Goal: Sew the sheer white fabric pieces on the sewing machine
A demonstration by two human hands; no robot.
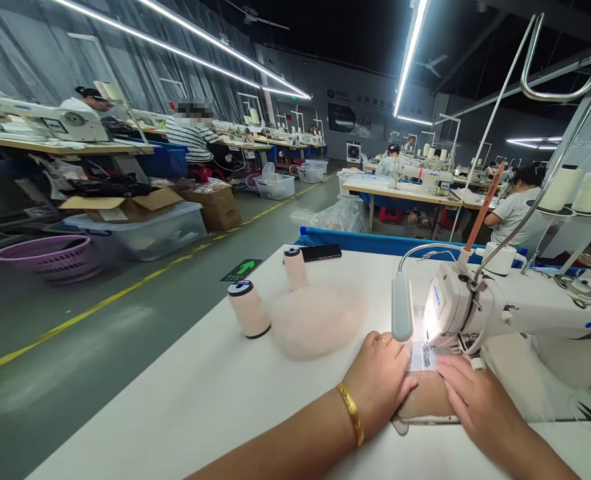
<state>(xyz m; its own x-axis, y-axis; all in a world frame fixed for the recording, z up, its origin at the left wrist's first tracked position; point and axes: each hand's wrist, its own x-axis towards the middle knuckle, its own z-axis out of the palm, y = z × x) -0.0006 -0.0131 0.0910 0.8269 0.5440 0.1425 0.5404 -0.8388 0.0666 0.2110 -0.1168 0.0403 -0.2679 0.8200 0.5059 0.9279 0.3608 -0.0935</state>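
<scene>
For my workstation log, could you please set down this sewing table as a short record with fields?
Machine: white JUKI sewing machine, with a lit lamp
Left hand: palm down, left of the presser foot
Right hand: palm down, right of the presser foot
Fabric: sheer pale pink fabric on the white table
Thread: near spool, far spool
Phone: black smartphone beside far spool

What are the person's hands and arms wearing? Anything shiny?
Yes! The left hand has a thin gold-coloured ring, with a wide gold-coloured bracelet at the wrist. The right hand shows no jewellery. No gloves, and no sleeves on the visible forearms.
</scene>
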